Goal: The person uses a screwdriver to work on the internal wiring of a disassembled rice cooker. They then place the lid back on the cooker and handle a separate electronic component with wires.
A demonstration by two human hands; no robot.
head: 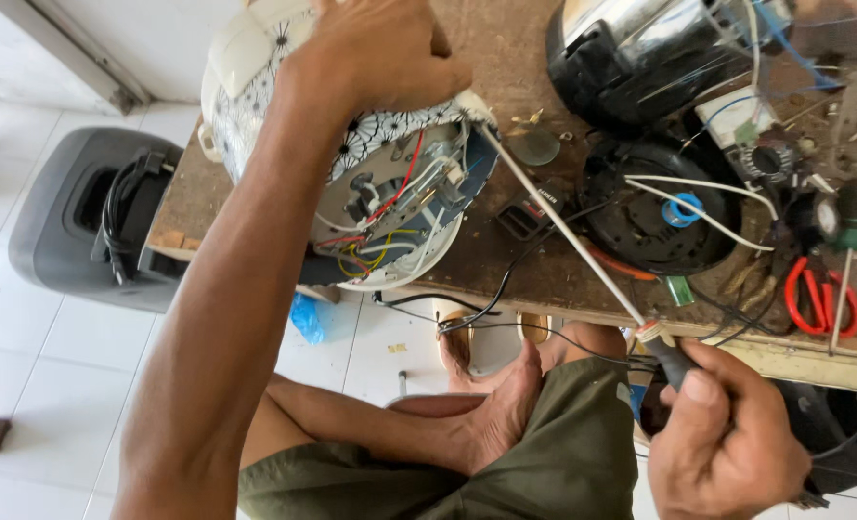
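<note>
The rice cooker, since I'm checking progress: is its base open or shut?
Open: the rice cooker lies tipped, coloured wires exposed, left hand steadying it, screwdriver at its edge.

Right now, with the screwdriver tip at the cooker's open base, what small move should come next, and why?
Probably seat the tip squarely before turning: the long screwdriver meets the rim of the tilted rice cooker at a slant, the left hand steadies the body, and the right hand grips only the far handle.

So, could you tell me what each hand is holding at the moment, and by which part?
The right hand grips a long screwdriver by its dark handle. The left hand clasps the flower-patterned rice cooker over its upturned body.
</note>
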